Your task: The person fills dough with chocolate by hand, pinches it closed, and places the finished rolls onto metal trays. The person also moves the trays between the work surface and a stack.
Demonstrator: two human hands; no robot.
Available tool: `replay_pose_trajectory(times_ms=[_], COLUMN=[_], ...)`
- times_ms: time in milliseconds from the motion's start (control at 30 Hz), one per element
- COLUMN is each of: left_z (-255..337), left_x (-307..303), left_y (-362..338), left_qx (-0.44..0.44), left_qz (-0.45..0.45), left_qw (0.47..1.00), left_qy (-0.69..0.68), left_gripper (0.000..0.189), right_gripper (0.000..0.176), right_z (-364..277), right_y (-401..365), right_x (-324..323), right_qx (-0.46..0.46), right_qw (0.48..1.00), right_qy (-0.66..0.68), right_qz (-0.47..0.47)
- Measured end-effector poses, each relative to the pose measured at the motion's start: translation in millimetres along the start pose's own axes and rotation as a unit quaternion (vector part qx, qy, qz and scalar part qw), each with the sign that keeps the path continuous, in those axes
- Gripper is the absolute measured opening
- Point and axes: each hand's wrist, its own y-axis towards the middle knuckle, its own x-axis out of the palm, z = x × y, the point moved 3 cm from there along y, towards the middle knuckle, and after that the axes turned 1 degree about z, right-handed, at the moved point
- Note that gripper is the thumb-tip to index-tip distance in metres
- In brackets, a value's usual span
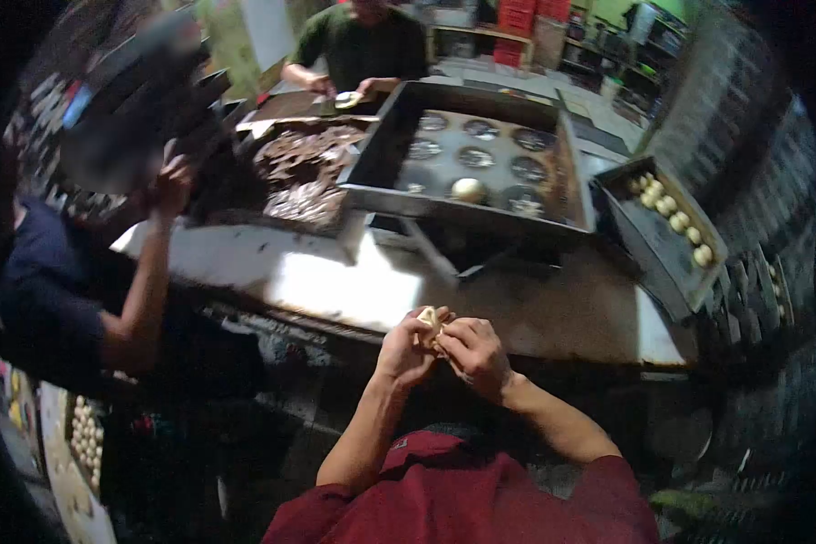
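Observation:
Close in front of my chest, both hands meet around a small piece of pale dough (430, 317). My left hand (406, 352) cups it from the left, fingers curled round it. From the other side my right hand (473, 352) pinches its edge with thumb and fingers closed. Most of the dough is covered by the fingers. Beyond them stands a deep metal tray (467, 204) with several round dark patches on its base. One smooth dough ball (469, 189) sits near its front side.
A long tray (648, 249) at the right holds rows of dough balls (669, 207). A brown, crumpled mass (304, 168) lies left of the metal tray. One co-worker (358, 45) handles something pale across the worktable (553, 313); another person's arm (145, 290) is at the left.

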Motion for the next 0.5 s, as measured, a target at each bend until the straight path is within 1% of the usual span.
replay_pose_trajectory(times_ms=[33, 67, 100, 133, 167, 200, 233, 300, 333, 367, 433, 467, 500], left_z=[-20.5, -36.9, -58.7, -73.9, -89.1, -105.8, -122.3, -152.8, -164.6, -172.2, -188.6, -192.5, -202.4], left_x=[25.4, 47.2, 67.6, 90.4, 110.6, 127.0, 136.5, 152.0, 164.2, 170.6, 177.0, 186.1, 178.8], left_y=[4.5, 9.4, 15.6, 20.3, 26.4, 36.3, 49.3, 75.8, 82.2, 90.1, 103.6, 105.4, 112.2], left_qx=[0.012, 0.029, 0.052, 0.039, 0.028, 0.037, 0.028, 0.078, 0.08, 0.077, -0.03, -0.017, -0.025], left_qz=[-0.022, -0.072, -0.083, -0.114, -0.144, -0.175, -0.18, -0.195, -0.182, -0.183, -0.212, -0.204, -0.201], left_qw=[0.998, 0.98, 0.962, 0.944, 0.922, 0.91, 0.907, 0.906, 0.903, 0.903, 0.902, 0.894, 0.894], left_qy=[0.05, 0.181, 0.253, 0.307, 0.359, 0.375, 0.38, 0.367, 0.38, 0.381, 0.375, 0.399, 0.401], left_gripper=[0.028, 0.03, 0.033, 0.035, 0.037, 0.038, 0.038, 0.037, 0.042, 0.042, 0.036, 0.035, 0.035], right_gripper=[0.022, 0.019, 0.019, 0.016, 0.013, 0.014, 0.014, 0.016, 0.02, 0.02, 0.02, 0.023, 0.023], right_z=[20.6, 40.6, 56.8, 72.2, 87.2, 105.0, 117.4, 133.8, 137.4, 146.3, 164.9, 173.6, 176.3], right_y=[-16.1, -31.0, -41.1, -47.1, -59.4, -77.5, -92.6, -118.0, -127.2, -133.2, -148.0, -149.6, -158.5], right_x=[-21.3, -45.1, -72.9, -101.5, -122.5, -136.1, -144.4, -162.7, -170.1, -178.2, -187.7, -192.6, -187.2], right_qx=[0.094, 0.185, 0.195, 0.282, 0.362, 0.405, 0.412, 0.339, 0.317, 0.32, 0.407, 0.37, 0.377], right_qw=[0.993, 0.971, 0.97, 0.935, 0.885, 0.857, 0.853, 0.906, 0.923, 0.922, 0.837, 0.899, 0.895], right_qy=[0.07, 0.139, 0.128, 0.209, 0.29, 0.319, 0.319, 0.236, 0.191, 0.191, 0.332, 0.2, 0.203], right_qz=[0.029, 0.061, 0.07, 0.051, 0.035, 0.014, 0.024, 0.088, 0.108, 0.109, 0.151, 0.119, 0.12])
